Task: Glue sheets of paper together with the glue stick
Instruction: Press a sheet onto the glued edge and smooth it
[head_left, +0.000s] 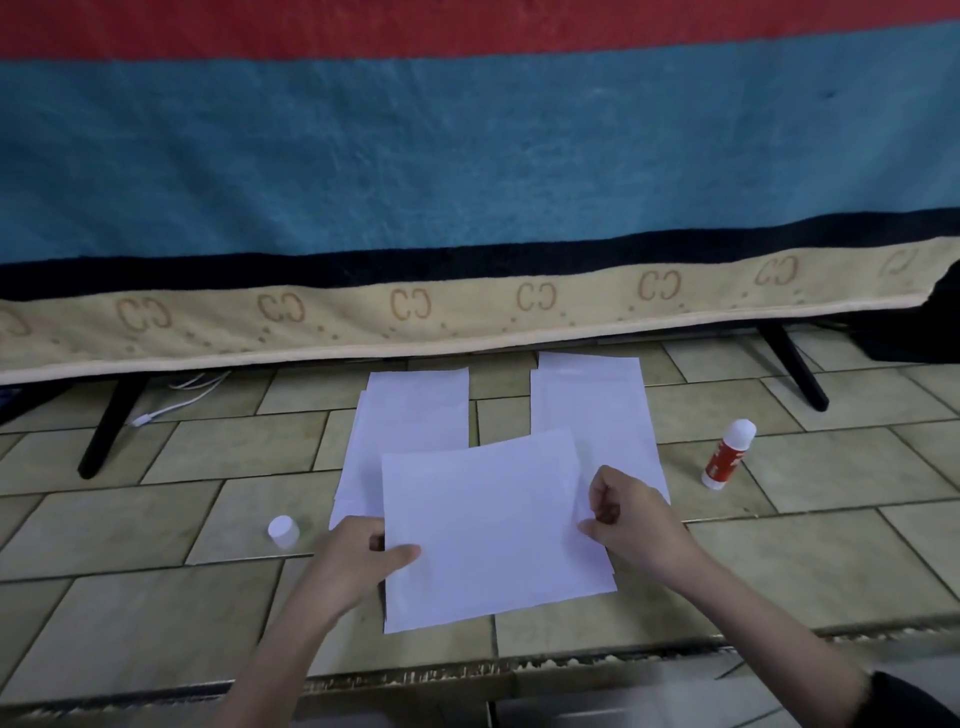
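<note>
I see both hands pinching the top sheet (493, 530): left hand (358, 558) at its L edge, right hand (631, 519) at its R edge. Glue stick (727, 454) lies well R of that sheet, its cap (283, 531) near the L side, two paper stacks (410, 431) partly beneath.

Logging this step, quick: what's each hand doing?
Left hand: closed on the sheet of paper, left edge.
Right hand: pinching the same sheet's right edge.

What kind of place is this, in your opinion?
Probably a room in a home, with the work done on the floor: beige tiled floor, a striped towel draped over a black-legged stand, and a white cable.
</note>
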